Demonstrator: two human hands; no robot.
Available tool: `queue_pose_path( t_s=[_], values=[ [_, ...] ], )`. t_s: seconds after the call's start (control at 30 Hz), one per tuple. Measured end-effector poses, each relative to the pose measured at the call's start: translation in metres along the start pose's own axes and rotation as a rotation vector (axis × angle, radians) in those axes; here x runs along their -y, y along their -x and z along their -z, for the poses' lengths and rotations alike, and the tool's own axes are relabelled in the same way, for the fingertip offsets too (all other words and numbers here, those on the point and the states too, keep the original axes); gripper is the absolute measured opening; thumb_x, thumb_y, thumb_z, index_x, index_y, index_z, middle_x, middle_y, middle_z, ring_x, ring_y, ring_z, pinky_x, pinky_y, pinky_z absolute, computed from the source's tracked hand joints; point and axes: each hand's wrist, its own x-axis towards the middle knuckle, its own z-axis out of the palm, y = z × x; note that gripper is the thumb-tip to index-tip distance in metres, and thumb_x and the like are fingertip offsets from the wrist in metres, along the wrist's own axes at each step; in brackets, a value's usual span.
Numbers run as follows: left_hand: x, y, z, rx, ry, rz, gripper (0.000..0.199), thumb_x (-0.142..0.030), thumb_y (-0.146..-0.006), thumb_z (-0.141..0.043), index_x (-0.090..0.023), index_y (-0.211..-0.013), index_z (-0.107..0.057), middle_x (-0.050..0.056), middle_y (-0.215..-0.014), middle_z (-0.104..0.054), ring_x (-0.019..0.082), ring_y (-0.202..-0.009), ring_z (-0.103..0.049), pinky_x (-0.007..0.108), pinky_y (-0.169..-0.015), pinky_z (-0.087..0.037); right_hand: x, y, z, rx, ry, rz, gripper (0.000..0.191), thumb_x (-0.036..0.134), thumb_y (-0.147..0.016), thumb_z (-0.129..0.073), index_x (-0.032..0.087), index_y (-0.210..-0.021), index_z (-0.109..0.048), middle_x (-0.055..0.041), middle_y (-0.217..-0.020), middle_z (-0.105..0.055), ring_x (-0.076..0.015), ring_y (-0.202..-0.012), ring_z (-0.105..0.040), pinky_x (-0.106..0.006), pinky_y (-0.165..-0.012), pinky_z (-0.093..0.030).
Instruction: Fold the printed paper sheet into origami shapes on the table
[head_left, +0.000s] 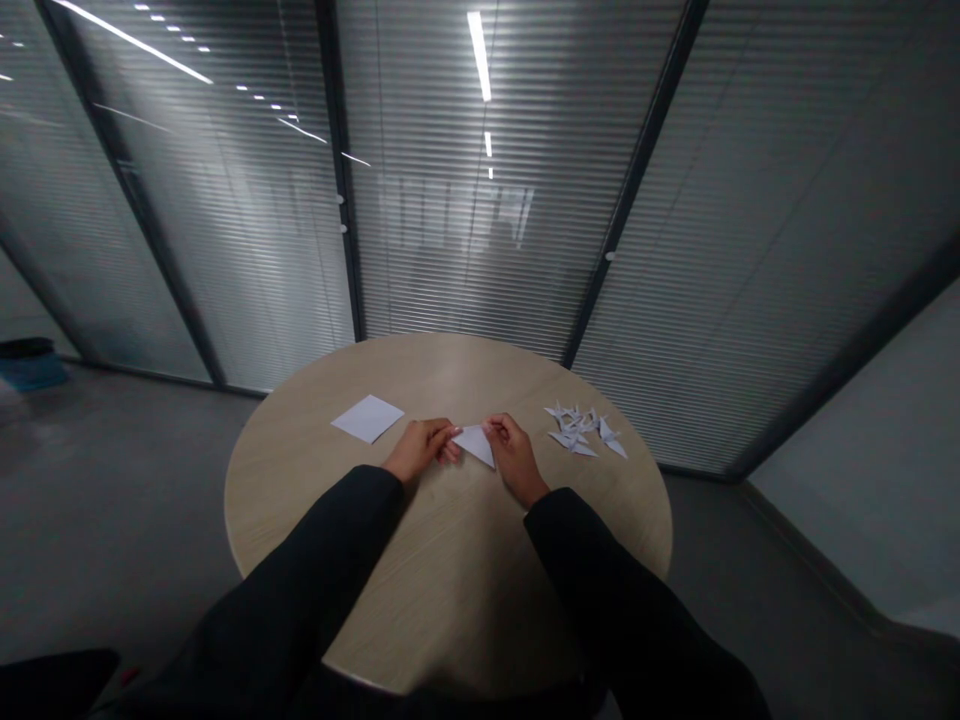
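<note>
A small folded white paper triangle (475, 444) is held between my two hands above the middle of the round table (300, 480). My left hand (424, 448) pinches its left corner, and my right hand (513, 458) grips the upper right corner. One point of the triangle faces down toward me. Left of my left hand lies a flat stack or sheet of white square paper (368, 418). To the right of my right hand sits a small pile of folded white paper figures (574, 428) with pointed tips.
Glass partitions with closed blinds (465, 250) stand right behind the table's far edge. A blue bin with a dark rim (31, 364) is on the floor at the far left. A pale wall (870, 470) rises at the right.
</note>
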Motion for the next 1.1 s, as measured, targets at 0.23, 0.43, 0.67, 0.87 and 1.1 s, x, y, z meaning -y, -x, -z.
queue_pose_path(
  t_s=[0.23, 0.43, 0.67, 0.87, 1.1],
  values=[
    [-0.008, 0.006, 0.006, -0.025, -0.247, -0.091, 0.042, -0.050, -0.090, -0.043, -0.018, -0.066, -0.055, 0.005, -0.060, -0.067, 0.015, -0.055, -0.063, 0.026, -0.060, -0.048, 0.005, 0.001, 0.001, 0.054, 0.023, 0.006, 0.023, 0.042, -0.082, -0.053, 0.020, -0.084, -0.060, -0.0026, -0.079, -0.063, -0.0184, -0.072, -0.059, -0.029, -0.068, -0.046],
    [-0.002, 0.004, 0.005, -0.006, -0.312, -0.096, 0.041, -0.049, -0.091, -0.042, -0.019, -0.067, -0.056, 0.002, -0.058, -0.065, 0.014, -0.052, -0.062, 0.026, -0.061, -0.048, 0.004, 0.000, 0.005, 0.083, 0.069, 0.005, 0.026, 0.041, -0.079, -0.057, 0.018, -0.074, -0.066, -0.0028, -0.071, -0.066, -0.0175, -0.067, -0.059, -0.028, -0.064, -0.044],
    [0.001, 0.002, 0.004, -0.050, -0.206, -0.060, 0.041, -0.053, -0.085, -0.050, -0.016, -0.075, -0.065, 0.005, -0.069, -0.069, 0.016, -0.058, -0.062, 0.027, -0.059, -0.048, 0.000, -0.002, 0.006, 0.103, -0.053, -0.086, 0.028, 0.043, -0.073, -0.064, 0.016, -0.073, -0.070, -0.0044, -0.070, -0.069, -0.0188, -0.066, -0.061, -0.029, -0.064, -0.045],
    [0.006, -0.003, 0.002, -0.083, -0.035, -0.009, 0.034, -0.047, -0.076, -0.063, -0.013, -0.078, -0.068, 0.004, -0.064, -0.067, 0.014, -0.052, -0.059, 0.027, -0.056, -0.046, 0.004, 0.000, 0.002, 0.141, -0.203, -0.189, 0.032, 0.045, -0.068, -0.070, 0.015, -0.077, -0.073, -0.0045, -0.075, -0.071, -0.0189, -0.071, -0.061, -0.029, -0.067, -0.046],
    [0.000, -0.003, 0.004, -0.227, 0.039, -0.031, 0.036, -0.048, -0.074, -0.064, -0.013, -0.077, -0.069, 0.004, -0.060, -0.066, 0.015, -0.053, -0.059, 0.027, -0.056, -0.046, 0.007, 0.001, 0.002, 0.299, -0.165, -0.199, 0.034, 0.047, -0.075, -0.063, 0.014, -0.072, -0.072, -0.0013, -0.066, -0.065, -0.0148, -0.064, -0.055, -0.026, -0.062, -0.041]
  ],
)
